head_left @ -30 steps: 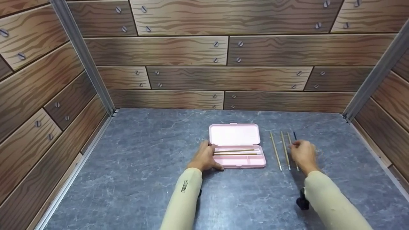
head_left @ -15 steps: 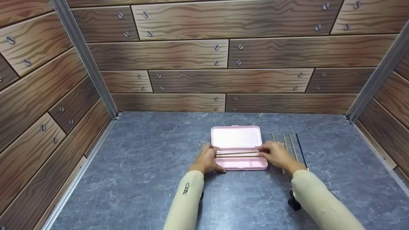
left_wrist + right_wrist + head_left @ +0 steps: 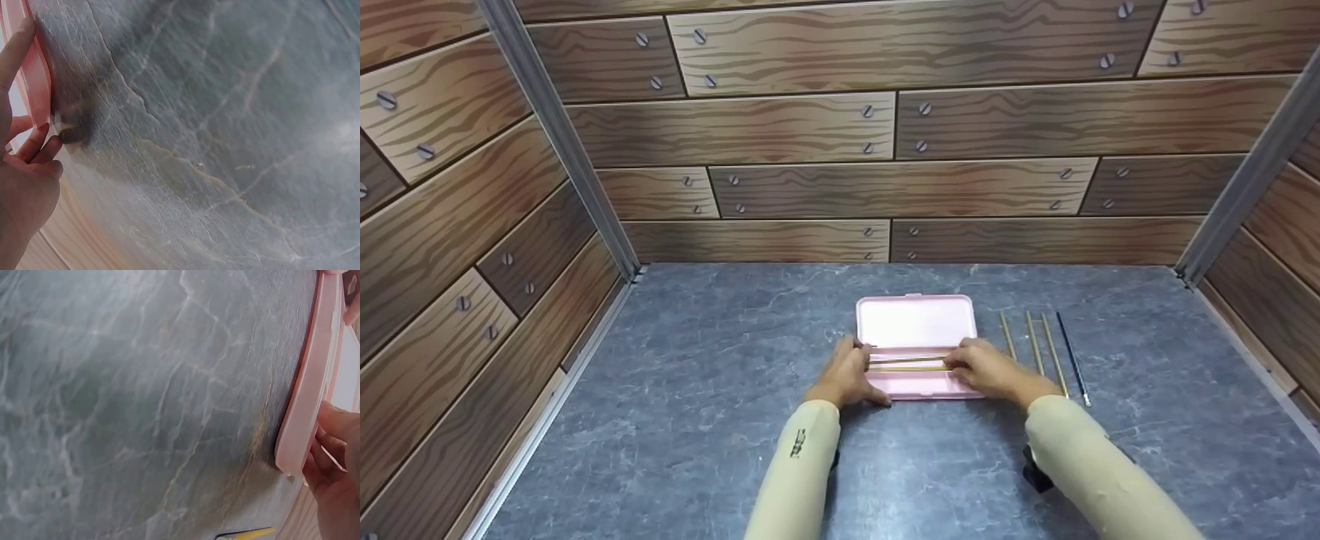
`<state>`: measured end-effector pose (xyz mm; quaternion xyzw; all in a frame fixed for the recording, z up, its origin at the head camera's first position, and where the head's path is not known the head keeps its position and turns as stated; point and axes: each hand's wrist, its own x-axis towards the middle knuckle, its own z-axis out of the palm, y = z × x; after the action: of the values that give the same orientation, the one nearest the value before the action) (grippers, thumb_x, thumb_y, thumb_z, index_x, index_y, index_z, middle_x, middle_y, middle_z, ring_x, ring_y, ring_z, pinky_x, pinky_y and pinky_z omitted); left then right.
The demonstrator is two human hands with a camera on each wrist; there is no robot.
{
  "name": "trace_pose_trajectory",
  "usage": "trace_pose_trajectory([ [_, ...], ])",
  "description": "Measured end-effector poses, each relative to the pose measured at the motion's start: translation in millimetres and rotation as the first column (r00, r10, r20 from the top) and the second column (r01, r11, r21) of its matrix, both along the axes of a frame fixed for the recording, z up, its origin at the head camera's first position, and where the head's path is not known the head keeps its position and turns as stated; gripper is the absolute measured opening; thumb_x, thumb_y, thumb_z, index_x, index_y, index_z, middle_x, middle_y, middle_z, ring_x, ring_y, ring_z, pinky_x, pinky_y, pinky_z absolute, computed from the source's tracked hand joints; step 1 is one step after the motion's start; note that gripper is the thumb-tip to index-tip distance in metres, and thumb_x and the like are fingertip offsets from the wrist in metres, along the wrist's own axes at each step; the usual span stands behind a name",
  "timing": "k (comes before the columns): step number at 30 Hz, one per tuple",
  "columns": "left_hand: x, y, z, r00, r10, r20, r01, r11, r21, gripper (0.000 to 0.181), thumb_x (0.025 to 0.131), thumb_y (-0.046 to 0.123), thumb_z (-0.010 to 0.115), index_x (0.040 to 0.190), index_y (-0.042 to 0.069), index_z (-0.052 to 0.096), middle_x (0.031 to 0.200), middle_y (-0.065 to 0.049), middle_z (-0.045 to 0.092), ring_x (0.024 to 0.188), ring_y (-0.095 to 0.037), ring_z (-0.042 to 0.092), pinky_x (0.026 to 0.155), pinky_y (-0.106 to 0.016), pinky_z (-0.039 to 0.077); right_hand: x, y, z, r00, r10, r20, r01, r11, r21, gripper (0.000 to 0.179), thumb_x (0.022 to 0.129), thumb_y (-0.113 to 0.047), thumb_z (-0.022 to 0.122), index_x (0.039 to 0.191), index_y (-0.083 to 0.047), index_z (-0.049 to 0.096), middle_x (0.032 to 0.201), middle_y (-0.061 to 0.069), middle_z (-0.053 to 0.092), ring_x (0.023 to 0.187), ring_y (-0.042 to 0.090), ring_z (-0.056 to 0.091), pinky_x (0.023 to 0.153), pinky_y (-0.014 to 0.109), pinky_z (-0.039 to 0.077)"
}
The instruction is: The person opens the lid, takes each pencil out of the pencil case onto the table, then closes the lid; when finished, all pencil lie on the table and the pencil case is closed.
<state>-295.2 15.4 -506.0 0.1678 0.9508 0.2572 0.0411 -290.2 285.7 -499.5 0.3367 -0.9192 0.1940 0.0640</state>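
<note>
over on the grey marbled worktop (image 3: 720, 375), the pink pencil case (image 3: 916, 322) lies open, gold pencils (image 3: 907, 368) lengthwise in its rear compartment. the person's left hand (image 3: 844, 373) grips its left end, thumb along the front; the right hand (image 3: 990, 367) has its fingers bent over the pencils' right ends, though i can't tell whether they're pinching. just right, three more gold pencils (image 3: 1034, 341) lie beside a dark one (image 3: 1072, 356).
</note>
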Motion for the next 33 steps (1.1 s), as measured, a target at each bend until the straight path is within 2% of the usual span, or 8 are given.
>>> trace_pose_trajectory([
  [8, -1.0, 0.6, 2.0, 1.000, -0.013, -0.021, 0.013, 1.000, -0.013, 0.075, 0.059, 0.037, 0.098, 0.119, 0.005, 0.067, 0.123, -0.010, 0.052, 0.119, -0.026, 0.047, 0.107, -0.038, 0.044, 0.7, -1.3, 1.2, 0.997, -0.049, 0.060, 0.048, 0.999, 0.004, 0.013, 0.086, 0.002, 0.065, 0.096, 0.001, 0.073, 0.086, 0.008, 0.059, 0.083, 0.024, 0.053, 0.078, 0.041, 0.045],
  [14, -1.7, 0.6, 4.0, 1.000, 0.004, 0.011, -0.004, 1.000, -0.010, 0.079, 0.060, 0.037, 0.098, 0.124, 0.005, 0.066, 0.125, -0.009, 0.051, 0.120, -0.024, 0.046, 0.108, -0.038, 0.043, -1.9, -1.0, 1.2, 0.999, -0.029, 0.032, 0.030, 0.999, -0.032, 0.008, 0.085, 0.004, 0.067, 0.088, -0.001, 0.071, 0.079, 0.006, 0.061, 0.077, 0.020, 0.054, 0.075, 0.040, 0.046],
  [18, -1.5, 0.8, 3.5, 1.000, 0.008, 0.016, -0.008, 1.000, -0.010, 0.081, 0.059, 0.036, 0.098, 0.126, 0.004, 0.065, 0.125, -0.009, 0.051, 0.119, -0.023, 0.046, 0.108, -0.037, 0.043, -2.3, -0.7, -0.1, 0.998, -0.046, 0.034, 0.047, 0.998, -0.051, 0.007, 0.085, 0.004, 0.069, 0.088, -0.002, 0.072, 0.079, 0.005, 0.064, 0.075, 0.018, 0.057, 0.073, 0.038, 0.048],
  [24, -0.8, -0.1, 0.6, 1.000, -0.006, -0.006, 0.006, 1.000, -0.018, 0.076, 0.059, 0.038, 0.098, 0.119, 0.004, 0.066, 0.123, -0.009, 0.051, 0.118, -0.024, 0.046, 0.107, -0.038, 0.043, -2.0, -0.2, -2.8, 0.993, -0.090, 0.074, 0.096, 0.992, -0.080, 0.007, 0.084, 0.004, 0.071, 0.087, -0.002, 0.073, 0.078, 0.004, 0.064, 0.074, 0.012, 0.056, 0.068, 0.032, 0.050],
  [33, -0.3, -0.8, 1.2, 1.000, -0.009, -0.018, 0.009, 1.000, 0.006, 0.078, 0.058, 0.037, 0.099, 0.122, 0.004, 0.066, 0.123, -0.010, 0.051, 0.118, -0.026, 0.047, 0.106, -0.039, 0.044, -3.1, 2.4, -5.1, 0.998, -0.059, 0.034, 0.064, 0.978, -0.199, 0.009, 0.079, 0.007, 0.074, 0.084, -0.001, 0.073, 0.078, 0.008, 0.068, 0.073, 0.014, 0.059, 0.067, 0.029, 0.052],
])
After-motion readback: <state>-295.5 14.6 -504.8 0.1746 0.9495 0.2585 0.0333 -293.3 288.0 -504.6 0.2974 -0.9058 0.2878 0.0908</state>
